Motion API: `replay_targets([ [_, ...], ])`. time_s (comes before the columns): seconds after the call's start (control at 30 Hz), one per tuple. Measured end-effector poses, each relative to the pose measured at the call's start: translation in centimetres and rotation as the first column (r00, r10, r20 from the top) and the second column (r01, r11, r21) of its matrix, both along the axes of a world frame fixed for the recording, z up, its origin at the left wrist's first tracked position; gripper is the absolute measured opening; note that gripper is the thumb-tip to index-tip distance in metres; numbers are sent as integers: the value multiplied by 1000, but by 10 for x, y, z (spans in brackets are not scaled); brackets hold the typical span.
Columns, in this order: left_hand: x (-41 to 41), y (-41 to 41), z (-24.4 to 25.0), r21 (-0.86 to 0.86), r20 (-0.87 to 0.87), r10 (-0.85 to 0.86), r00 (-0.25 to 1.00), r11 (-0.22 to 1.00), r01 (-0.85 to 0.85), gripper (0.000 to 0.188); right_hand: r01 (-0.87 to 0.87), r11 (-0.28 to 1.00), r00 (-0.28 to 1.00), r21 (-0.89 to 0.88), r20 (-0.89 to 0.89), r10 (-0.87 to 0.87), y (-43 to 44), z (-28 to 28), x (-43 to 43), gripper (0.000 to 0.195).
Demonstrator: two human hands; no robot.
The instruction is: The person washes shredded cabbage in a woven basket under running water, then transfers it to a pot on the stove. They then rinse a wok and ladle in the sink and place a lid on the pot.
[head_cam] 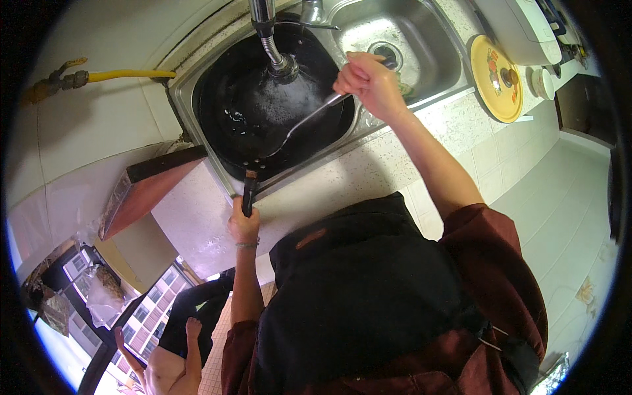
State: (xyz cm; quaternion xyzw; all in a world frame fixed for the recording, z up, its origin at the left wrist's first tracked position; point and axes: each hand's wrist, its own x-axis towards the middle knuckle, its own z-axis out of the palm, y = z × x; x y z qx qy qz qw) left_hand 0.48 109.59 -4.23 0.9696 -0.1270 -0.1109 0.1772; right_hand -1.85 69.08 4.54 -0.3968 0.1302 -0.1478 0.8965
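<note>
A black wok (pixel 217 106) rests in the left basin of the steel sink (pixel 185 98). My left hand (pixel 243 224) grips its handle (pixel 250 195) at the counter's front edge. The spray head (pixel 284 68) of the tap hangs over the wok, and water runs from it into the pan. My right hand (pixel 370 81) holds a long metal cooking utensil, probably a spatula (pixel 316 112), slanting down to the left. The tool's tip is against or just above the wok's near side; its working end is hard to make out.
A drain (pixel 386 52) shows in the right basin (pixel 434 39). Right of it stand a yellow patterned lid (pixel 486 64), a small white jar (pixel 543 84) and a white appliance (pixel 523 29). A thick chopping board (pixel 153 192) leans at left, below a yellow hose (pixel 131 74). Another person (pixel 170 368) is at lower left.
</note>
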Motion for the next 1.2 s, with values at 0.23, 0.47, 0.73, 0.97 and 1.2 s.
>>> replay_targets([
  [0.23,0,4,-3,-19,53,-46,998,999,47,30,-49,999,998,19,-32,49,-6,-1,1,42],
  [0.47,2,3,4,28,25,-26,999,999,26,26,63,989,998,133,0,-63,28,-7,16,35],
  [0.73,1,-2,7,35,-32,-19,999,999,20,30,163,983,986,91,14,-164,56,-6,18,36],
  [0.97,0,5,2,-12,-40,5,999,1000,-5,30,256,877,963,-406,184,-196,131,-25,-26,35],
  [1.2,0,-1,4,30,-38,19,999,999,-17,31,218,866,972,-450,17,-236,137,-17,-50,33],
])
